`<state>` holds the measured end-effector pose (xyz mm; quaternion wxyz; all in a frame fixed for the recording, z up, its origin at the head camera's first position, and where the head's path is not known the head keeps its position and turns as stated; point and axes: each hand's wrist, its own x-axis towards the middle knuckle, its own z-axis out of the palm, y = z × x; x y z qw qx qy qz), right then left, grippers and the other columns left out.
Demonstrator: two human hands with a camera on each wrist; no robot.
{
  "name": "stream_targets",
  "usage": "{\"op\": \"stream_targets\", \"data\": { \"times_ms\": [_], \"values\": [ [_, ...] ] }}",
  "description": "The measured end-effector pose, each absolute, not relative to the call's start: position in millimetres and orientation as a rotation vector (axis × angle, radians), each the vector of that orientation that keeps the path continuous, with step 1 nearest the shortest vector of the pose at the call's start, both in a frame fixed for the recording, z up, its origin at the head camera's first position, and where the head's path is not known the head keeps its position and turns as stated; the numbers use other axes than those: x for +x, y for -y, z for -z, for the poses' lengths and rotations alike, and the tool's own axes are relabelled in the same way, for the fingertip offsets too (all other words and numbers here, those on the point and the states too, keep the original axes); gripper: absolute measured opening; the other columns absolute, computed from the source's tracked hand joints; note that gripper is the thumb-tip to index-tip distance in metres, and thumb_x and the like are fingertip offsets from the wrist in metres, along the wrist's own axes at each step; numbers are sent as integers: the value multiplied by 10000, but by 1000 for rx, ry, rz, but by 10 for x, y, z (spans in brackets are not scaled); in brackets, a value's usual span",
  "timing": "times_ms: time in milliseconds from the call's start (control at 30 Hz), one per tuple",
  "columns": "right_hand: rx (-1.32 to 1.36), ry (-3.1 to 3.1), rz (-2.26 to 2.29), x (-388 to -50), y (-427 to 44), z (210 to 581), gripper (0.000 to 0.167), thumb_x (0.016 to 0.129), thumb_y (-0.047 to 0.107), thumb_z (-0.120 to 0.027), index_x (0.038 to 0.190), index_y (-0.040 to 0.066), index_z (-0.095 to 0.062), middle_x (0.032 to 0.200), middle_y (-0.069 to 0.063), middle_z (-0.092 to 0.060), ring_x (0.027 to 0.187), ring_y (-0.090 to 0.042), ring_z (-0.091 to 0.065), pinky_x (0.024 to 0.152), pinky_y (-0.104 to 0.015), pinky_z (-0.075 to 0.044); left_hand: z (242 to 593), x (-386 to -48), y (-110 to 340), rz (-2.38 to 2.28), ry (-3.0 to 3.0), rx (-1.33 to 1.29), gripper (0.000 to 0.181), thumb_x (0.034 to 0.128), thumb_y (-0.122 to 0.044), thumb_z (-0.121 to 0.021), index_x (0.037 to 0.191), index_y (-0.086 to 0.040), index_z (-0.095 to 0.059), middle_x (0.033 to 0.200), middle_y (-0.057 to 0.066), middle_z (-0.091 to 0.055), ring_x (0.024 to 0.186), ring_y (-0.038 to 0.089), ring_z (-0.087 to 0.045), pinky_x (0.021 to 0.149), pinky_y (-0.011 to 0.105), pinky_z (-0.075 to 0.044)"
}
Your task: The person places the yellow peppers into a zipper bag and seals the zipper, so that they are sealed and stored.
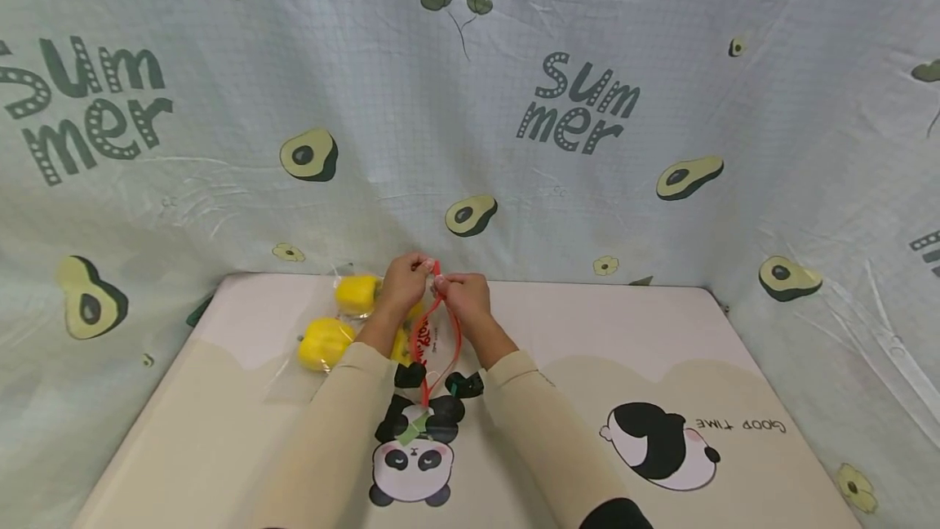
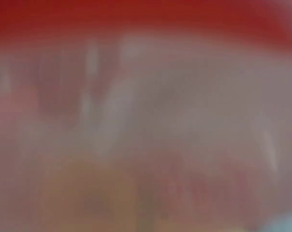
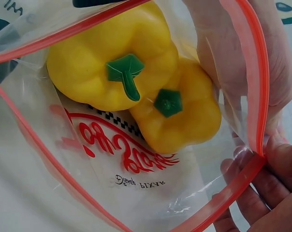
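My left hand [image 1: 405, 282] and right hand [image 1: 468, 295] meet near the table's back edge. Both pinch the red-edged rim of a clear zip bag [image 1: 458, 341], whose mouth gapes towards me below them. Red lettering marks the bag's film. In the right wrist view, yellow bell peppers [image 3: 114, 53] with green stems show within the bag's red rim [image 3: 256, 72], and fingers [image 3: 259, 200] pinch its corner. Whether both peppers lie inside the bag, I cannot tell. The left wrist view is blurred, with a red band across its top.
Left of my left arm lie a yellow bell pepper [image 1: 326, 343] and, farther back, another yellow bell pepper [image 1: 356, 295], with clear plastic about them. The pale tabletop [image 1: 565, 325] carries printed animals. A patterned cloth [image 1: 382, 104] hangs behind it.
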<state>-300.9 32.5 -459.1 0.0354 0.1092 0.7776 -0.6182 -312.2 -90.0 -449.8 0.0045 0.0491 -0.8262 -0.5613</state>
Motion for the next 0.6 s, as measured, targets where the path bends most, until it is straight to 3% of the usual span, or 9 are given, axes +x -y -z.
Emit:
{"op": "stream_targets", "data": {
  "times_ms": [367,600],
  "values": [
    [360,-2396,1880,-2982,-339,4583,229,989,238,-705,1037,56,-835,1000,-100,-790,916,-201,-624,765,-269,-520,4493,-3117,879,1737,2606,179,264,1105,-252,-502,1143,-47,-663,1132,151,-637,986,286,-537,876,339,-469],
    [386,-2385,1879,-2947,-336,4588,217,989,230,-709,1001,56,-837,954,-96,-786,906,-212,-623,823,-313,-528,4480,-3116,887,1717,2641,175,260,1108,-268,-493,1136,-57,-644,1146,152,-637,1017,303,-544,901,360,-472]
  ]
}}
